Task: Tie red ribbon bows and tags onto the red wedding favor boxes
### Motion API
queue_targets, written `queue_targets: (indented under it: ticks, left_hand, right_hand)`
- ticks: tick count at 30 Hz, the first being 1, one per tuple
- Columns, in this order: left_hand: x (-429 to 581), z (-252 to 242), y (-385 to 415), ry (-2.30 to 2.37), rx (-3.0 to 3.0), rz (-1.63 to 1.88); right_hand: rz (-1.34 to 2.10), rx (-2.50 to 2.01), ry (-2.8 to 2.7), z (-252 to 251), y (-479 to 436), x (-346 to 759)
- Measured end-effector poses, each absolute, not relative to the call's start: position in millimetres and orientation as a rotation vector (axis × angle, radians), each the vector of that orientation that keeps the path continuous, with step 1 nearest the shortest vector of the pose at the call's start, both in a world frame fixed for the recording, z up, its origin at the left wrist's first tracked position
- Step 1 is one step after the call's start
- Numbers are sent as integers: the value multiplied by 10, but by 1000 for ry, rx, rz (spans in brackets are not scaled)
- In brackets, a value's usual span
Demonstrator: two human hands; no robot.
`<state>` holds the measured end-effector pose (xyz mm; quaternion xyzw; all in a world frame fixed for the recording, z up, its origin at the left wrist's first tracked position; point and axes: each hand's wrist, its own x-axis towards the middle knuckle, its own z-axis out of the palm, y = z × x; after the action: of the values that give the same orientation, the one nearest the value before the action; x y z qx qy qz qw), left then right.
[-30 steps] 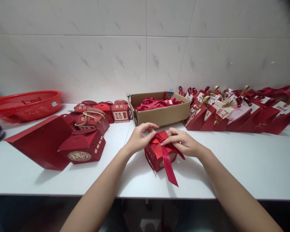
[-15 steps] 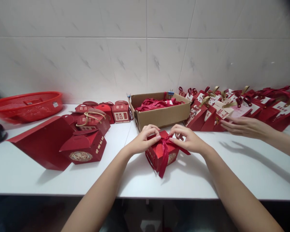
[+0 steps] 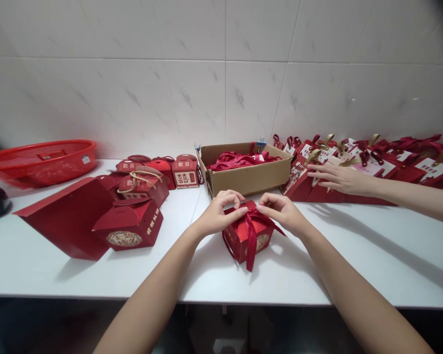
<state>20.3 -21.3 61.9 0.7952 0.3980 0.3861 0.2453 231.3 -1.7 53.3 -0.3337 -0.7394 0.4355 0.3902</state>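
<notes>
- The small box [image 3: 239,230] sits on the white table [image 3: 133,278] just below the middle of the frame, with a dark red ribbon [image 3: 250,241] tied across its top and one tail hanging down its front.
- Left hand [image 3: 221,211]: at the box's upper left, fingers curled, thumb tip at the ribbon's knot; whether the thumb and a finger close on a strand, I cannot tell.
- Right hand [image 3: 280,211]: at the box's upper right, thumb and forefinger pinching the ribbon beside the knot, the other fingers curled in.
- Co-worker's hand [image 3: 341,178]: enters from the right edge, fingers extended and a little spread, in front of the bags [image 3: 433,172] that crowd the right of the frame.
- Behind the small box, at centre, a carton [image 3: 249,181] contains a heap of ribbons [image 3: 232,160].
- Centre left: a tilted red panel [image 3: 64,216], a medallion box [image 3: 127,228] in front of it, a rope-handled box [image 3: 147,184] behind, and a lettered box [image 3: 186,173] near the carton.
- Left edge: a red basket [image 3: 40,164].
</notes>
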Motion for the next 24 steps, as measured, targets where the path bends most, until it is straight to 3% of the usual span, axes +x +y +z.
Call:
queue_targets:
  ticks: [24]
  left_hand:
    - [275,569,-190,1197,1954,1093]
  right_hand:
    - [1092,-817,-2046,583,-10,2417]
